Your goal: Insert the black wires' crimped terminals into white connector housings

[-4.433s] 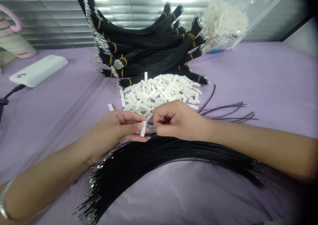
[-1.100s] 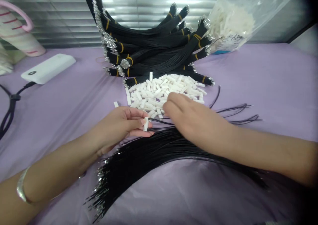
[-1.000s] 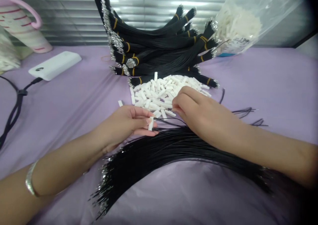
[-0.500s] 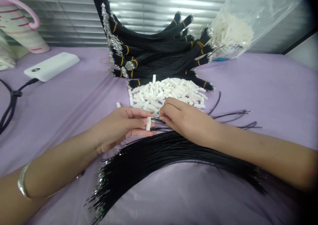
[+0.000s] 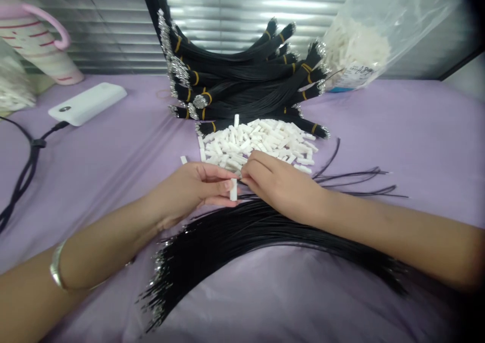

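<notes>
Between the thumb and fingers of my left hand (image 5: pixel 204 184) is a white connector housing (image 5: pixel 233 189), held upright. Black wires (image 5: pixel 247 197) run out of its right side and pass under my right hand (image 5: pixel 267 179). That hand is closed in a pinch on a black wire close to the housing; the wire's tip is hidden by the fingers. Loose wire ends (image 5: pixel 364 174) trail to the right beyond the wrist. Just behind both hands lies a heap of white connector housings (image 5: pixel 265 138). In front of them a fanned bundle of black wires (image 5: pixel 235 232) with metal terminals curves across the cloth.
Tied bundles of black wires (image 5: pixel 246 75) are stacked at the back against the blinds. A clear bag of white pieces (image 5: pixel 356 50) leans at the back right. At the left are a white power bank (image 5: pixel 89 103) with a black cable (image 5: pixel 34 156) and a striped tumbler (image 5: pixel 41 42).
The white housing now turns a broader face towards me, and my left hand has shifted slightly right, nearer my right hand. The view has moved a little too.
</notes>
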Available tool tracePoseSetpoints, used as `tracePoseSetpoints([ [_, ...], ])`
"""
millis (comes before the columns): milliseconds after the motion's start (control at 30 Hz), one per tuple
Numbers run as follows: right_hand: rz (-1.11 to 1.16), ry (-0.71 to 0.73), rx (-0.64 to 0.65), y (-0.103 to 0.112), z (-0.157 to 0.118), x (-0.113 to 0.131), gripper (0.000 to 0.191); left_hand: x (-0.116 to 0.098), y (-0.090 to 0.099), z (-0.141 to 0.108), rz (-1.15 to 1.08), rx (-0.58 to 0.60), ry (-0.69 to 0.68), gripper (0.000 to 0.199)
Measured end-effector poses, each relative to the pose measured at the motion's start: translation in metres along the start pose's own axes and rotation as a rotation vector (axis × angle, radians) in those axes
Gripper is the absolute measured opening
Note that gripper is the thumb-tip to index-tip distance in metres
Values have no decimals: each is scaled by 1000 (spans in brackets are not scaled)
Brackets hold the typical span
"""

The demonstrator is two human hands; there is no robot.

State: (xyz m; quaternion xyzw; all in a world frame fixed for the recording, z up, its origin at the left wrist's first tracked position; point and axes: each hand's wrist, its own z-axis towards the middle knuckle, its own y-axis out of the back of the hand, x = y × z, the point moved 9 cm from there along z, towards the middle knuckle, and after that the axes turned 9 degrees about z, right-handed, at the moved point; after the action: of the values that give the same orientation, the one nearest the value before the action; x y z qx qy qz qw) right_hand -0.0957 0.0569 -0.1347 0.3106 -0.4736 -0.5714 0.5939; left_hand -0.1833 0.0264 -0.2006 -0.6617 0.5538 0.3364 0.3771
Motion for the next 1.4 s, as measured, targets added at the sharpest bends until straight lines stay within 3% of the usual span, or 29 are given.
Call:
tracePoseSetpoints([
  [133,-16,0,-68,18,0,8,10,-2,0,2,-64,38,-26,11],
  [233,51,108,-80,26,1,31,13,-4,4,2,-185,26,-86,12],
  [400,88,243,255,-19,11,62,13,-6,13,-2,-235,-53,-152,14],
  [533,180,73,313,-33,30,50,11,-8,24,0,-241,-148,-173,13],
  [733,507,-103,309,-27,31,39,11,-12,23,2,-225,-132,-222,11],
  [967,480,-189,262,-11,23,31,8,-10,21,-2,-151,-124,-186,15],
  [1167,539,-235,20,23,19,-4,10,-15,14,0,-139,-61,-198,11],
  [1400,496,-259,49,11,8,-26,14,-11,16,-2,-64,-83,-142,12],
])
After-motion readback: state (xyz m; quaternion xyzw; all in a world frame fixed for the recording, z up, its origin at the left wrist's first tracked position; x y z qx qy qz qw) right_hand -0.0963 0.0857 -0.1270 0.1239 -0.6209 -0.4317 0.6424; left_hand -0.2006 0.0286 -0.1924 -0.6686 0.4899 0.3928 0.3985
